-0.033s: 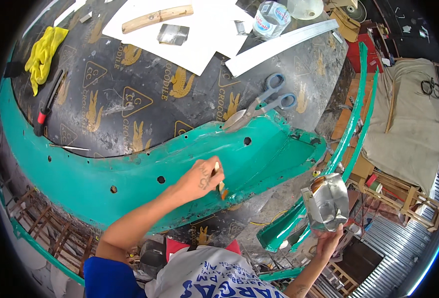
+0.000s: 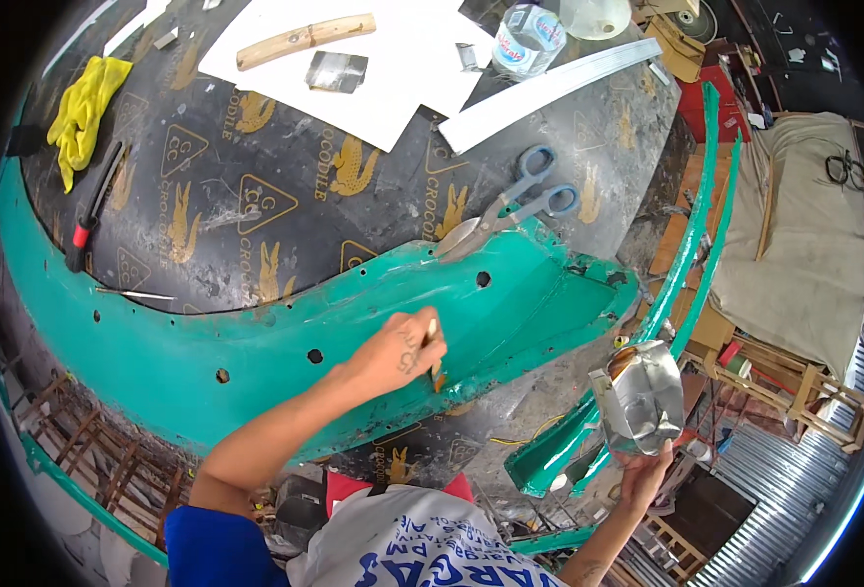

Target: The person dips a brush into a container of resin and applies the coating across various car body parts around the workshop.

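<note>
My left hand [image 2: 399, 349] is closed around the pale handle of a small brush [image 2: 437, 368]. The brush's orange-brown tip meets a long, curved teal panel [image 2: 256, 367] near its lower edge. The panel has several dark holes and lies across the dark table. Out to the right, my right hand [image 2: 644, 474] grips a cut-open, shiny metal container [image 2: 644, 406] from below; brownish residue shows inside its far end. Metal snips [image 2: 510, 205] with blue-grey handles rest with their blades on the panel's upper edge.
Yellow gloves [image 2: 88, 119] and a red-and-black handled tool [image 2: 89, 210] lie at left. A thin pointed tool [image 2: 136, 293] touches the panel. Behind are white sheets [image 2: 373, 117], a wooden stick [image 2: 305, 41], a cut plastic bottle [image 2: 528, 41] and a metal strip [image 2: 554, 96]. Narrow teal strips [image 2: 686, 245] stand at right.
My left hand has shifted very slightly right over the panel, and the brush stands a little more upright. My right hand still holds the metal container in much the same place.
</note>
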The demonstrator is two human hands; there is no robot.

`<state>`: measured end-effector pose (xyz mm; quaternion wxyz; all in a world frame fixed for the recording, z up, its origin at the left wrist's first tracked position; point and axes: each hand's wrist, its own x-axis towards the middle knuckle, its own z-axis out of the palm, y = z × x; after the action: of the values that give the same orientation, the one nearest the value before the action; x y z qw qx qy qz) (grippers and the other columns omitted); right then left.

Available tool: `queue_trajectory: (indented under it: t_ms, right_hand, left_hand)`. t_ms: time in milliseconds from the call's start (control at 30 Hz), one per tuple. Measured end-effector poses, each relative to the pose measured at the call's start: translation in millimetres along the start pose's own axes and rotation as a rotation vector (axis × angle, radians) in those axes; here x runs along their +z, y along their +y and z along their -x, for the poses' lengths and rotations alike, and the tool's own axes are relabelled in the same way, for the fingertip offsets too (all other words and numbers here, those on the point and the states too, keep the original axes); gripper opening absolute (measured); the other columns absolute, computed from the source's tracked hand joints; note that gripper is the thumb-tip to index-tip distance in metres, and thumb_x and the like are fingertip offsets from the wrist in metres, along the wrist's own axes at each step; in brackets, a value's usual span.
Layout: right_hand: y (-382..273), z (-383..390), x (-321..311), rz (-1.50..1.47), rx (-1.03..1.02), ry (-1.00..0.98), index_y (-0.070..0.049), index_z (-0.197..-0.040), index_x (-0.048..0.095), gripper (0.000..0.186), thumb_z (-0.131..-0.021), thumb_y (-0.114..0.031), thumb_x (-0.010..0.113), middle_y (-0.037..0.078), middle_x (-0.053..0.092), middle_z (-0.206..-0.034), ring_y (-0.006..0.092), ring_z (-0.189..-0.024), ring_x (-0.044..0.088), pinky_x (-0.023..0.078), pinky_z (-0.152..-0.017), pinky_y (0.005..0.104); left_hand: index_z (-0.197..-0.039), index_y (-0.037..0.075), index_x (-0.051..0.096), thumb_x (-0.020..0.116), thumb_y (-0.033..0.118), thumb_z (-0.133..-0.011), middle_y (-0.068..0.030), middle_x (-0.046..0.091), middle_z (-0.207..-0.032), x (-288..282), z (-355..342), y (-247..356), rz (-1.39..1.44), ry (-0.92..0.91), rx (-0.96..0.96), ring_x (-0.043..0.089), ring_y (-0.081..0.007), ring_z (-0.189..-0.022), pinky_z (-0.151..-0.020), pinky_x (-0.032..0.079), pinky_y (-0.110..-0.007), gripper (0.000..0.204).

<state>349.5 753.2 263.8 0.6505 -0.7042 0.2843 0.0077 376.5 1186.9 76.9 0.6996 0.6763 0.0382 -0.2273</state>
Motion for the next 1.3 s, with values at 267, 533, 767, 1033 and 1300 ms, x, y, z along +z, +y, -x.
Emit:
queue_trajectory:
  t_ms: [267,533,767,1033,1300]
  right_hand:
    - [3,26,4,-0.005,-0.034,0.016,-0.006,-0.143,0.039,0.061,-0.097,-0.041,0.057,0.016,0.055,-0.135,0.0329,-0.111,0.065,0.063,-0.071,0.0527]
    - [20,66,-23,-0.022,-0.050,0.014,-0.009,-0.143,0.039,0.062,-0.095,-0.042,0.060,0.014,0.052,-0.139,0.0352,-0.116,0.062,0.062,-0.072,0.0571]
    - [47,95,-47,-0.145,-0.038,0.049,-0.006,-0.146,0.033,0.060,-0.097,-0.031,0.056,0.015,0.048,-0.137,0.0324,-0.115,0.060,0.063,-0.069,0.0545]
    - [65,105,-57,-0.190,0.002,-0.036,-0.008,-0.146,0.033,0.060,-0.096,-0.030,0.057,0.013,0.046,-0.140,0.0313,-0.122,0.055,0.062,-0.070,0.0570]
    - [82,114,-91,-0.149,-0.045,0.030,-0.010,-0.150,0.032,0.067,-0.096,-0.044,0.055,0.014,0.045,-0.147,0.0302,-0.131,0.050,0.063,-0.071,0.0511]
  left_hand:
    - [-0.083,-0.002,0.052,0.062,0.021,-0.098,-0.0133,0.065,-0.064,37,-102,58,0.104,0.009,0.188,0.067,-0.0184,-0.053,-0.046,0.052,-0.030,0.029]
    - [-0.086,-0.004,0.057,0.062,0.023,-0.098,-0.0144,0.068,-0.068,53,-178,75,0.146,0.176,0.316,0.070,-0.0188,-0.057,-0.049,0.057,-0.029,0.030]
    - [-0.093,-0.003,0.057,0.063,0.023,-0.099,-0.0131,0.067,-0.074,63,-166,87,0.207,0.359,0.408,0.071,-0.0186,-0.065,-0.057,0.058,-0.030,0.027]
    - [-0.095,0.000,0.051,0.063,0.010,-0.098,-0.0135,0.063,-0.076,68,-113,50,-0.226,0.325,0.639,0.066,-0.0194,-0.068,-0.058,0.051,-0.034,0.016]
    - [-0.093,0.003,0.047,0.061,0.014,-0.100,-0.0111,0.056,-0.075,75,-116,67,-0.277,0.216,0.583,0.058,-0.0194,-0.063,-0.059,0.046,-0.036,0.019]
